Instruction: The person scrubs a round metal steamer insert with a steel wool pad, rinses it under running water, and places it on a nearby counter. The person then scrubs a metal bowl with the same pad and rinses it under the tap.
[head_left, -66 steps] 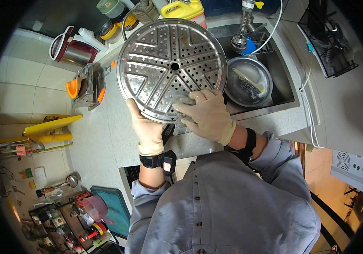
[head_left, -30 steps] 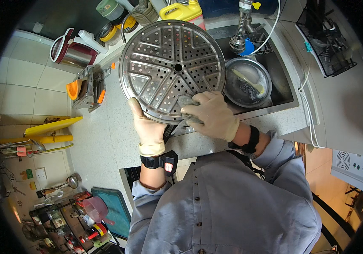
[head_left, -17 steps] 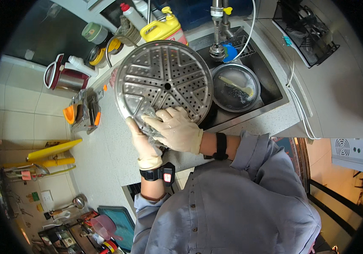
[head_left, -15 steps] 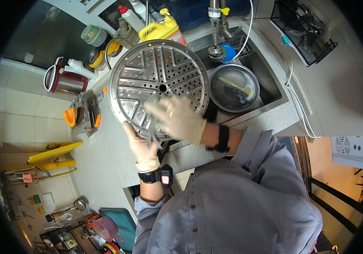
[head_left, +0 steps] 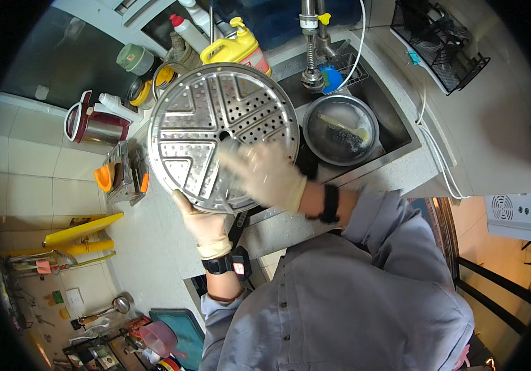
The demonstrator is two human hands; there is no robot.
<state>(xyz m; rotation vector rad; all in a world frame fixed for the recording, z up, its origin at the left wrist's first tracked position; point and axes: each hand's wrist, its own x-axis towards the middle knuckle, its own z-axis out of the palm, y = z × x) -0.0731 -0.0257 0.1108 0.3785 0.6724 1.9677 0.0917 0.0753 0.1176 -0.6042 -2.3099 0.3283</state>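
A round steamer tray (head_left: 191, 120), shiny metal with a centre hole, raised ribs and rows of small holes, is held tilted left of the sink. My left hand (head_left: 203, 224), in a pale glove, grips its lower rim, the thumb outside the edge and the other fingers hidden beneath. Over the tray's lower right part lies my right hand (head_left: 265, 176), gloved too and smeared by motion. A greyish blurred streak shows by its fingertips; I cannot make out whether it holds something.
Right of the tray, a metal basin (head_left: 339, 154) with suds and a pale-handled brush (head_left: 344, 127) stands in the sink (head_left: 395, 133) under the faucet (head_left: 312, 77). Behind the tray are a yellow jug (head_left: 234, 46) and jars. A knife holder (head_left: 126, 176) stands left.
The steamer tray has shifted slightly left and its shine has changed, as if tilted differently. My left hand moved along with it. My right hand stays over the tray, blurred in both frames.
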